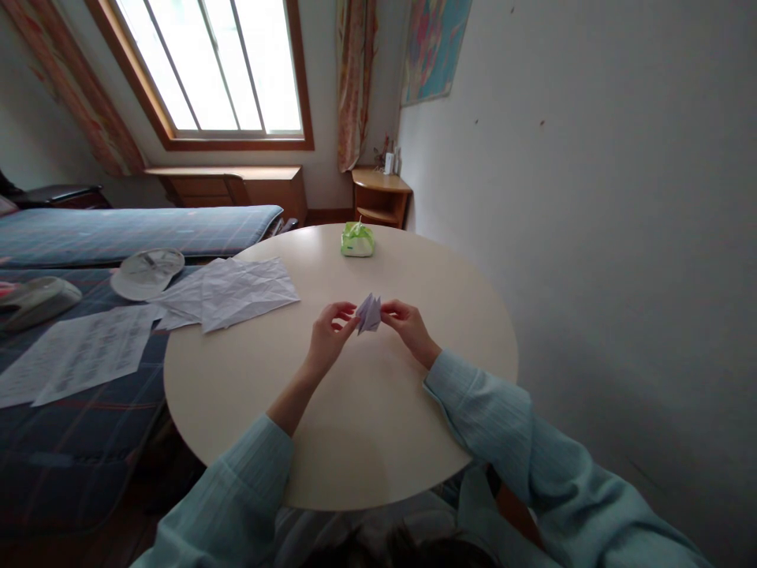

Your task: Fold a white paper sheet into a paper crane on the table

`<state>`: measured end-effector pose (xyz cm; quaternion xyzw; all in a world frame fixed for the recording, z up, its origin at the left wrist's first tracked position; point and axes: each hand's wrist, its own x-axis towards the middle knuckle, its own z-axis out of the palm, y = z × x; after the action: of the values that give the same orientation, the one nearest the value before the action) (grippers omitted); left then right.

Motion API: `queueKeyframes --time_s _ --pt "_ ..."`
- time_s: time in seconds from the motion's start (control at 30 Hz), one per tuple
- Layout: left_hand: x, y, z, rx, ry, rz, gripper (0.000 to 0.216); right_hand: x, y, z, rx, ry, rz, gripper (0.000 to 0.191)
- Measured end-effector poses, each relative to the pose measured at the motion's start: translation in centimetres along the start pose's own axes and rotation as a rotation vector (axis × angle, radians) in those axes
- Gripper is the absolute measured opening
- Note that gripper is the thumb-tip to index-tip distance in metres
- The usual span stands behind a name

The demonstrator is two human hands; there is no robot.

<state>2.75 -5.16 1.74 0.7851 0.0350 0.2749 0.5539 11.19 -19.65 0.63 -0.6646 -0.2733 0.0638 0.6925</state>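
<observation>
A small piece of folded white paper [370, 314] with several pointed flaps is held up over the round table [378, 426]. My left hand [333, 331] pinches its left side between thumb and fingers. On the opposite side, my right hand [408, 322] grips the paper's right edge with thumb and forefinger. Both wrists come in from below, in light blue-green sleeves. The finer folds are too small to make out.
Beyond the hands stands a green and white tissue pack [358, 240]. Creased white sheets [248, 292] overlap the table's left edge. Left of them, printed pages [95, 347] and a pale cap [147, 273] lie on a plaid bed [71, 442]. A wall [620, 276] rises at the right.
</observation>
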Motion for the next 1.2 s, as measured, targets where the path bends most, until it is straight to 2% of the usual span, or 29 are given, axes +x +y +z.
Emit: queueKeyframes --time_s 0.07,0.27,0.53,0.73,0.97,1.1,1.2 --pt "-0.1 0.3 0.0 0.018 0.017 0.007 0.017 0.0 0.0 0.0 -0.004 -0.009 -0.004 0.022" --pt "0.0 0.4 -0.1 0.026 -0.046 0.014 0.013 -0.1 -0.1 0.0 -0.022 -0.044 -0.006 0.023" --pt "0.1 0.0 -0.2 0.041 0.007 -0.015 0.007 0.1 0.3 0.0 -0.010 -0.036 0.010 0.022" --pt "0.5 -1.0 -0.1 -0.093 0.050 -0.115 0.011 0.3 0.5 0.0 0.052 0.023 0.016 0.021" --pt "0.3 -0.9 0.1 -0.118 0.027 -0.104 0.016 0.1 0.0 0.1 0.016 -0.008 0.036 0.021" --pt "0.2 -0.4 0.0 -0.103 0.077 -0.065 0.020 0.2 0.3 -0.1 -0.008 0.075 0.030 0.021" --pt "0.1 -0.1 0.0 -0.061 0.036 -0.035 0.022 0.3 0.4 -0.2 -0.024 0.095 0.028 0.022"
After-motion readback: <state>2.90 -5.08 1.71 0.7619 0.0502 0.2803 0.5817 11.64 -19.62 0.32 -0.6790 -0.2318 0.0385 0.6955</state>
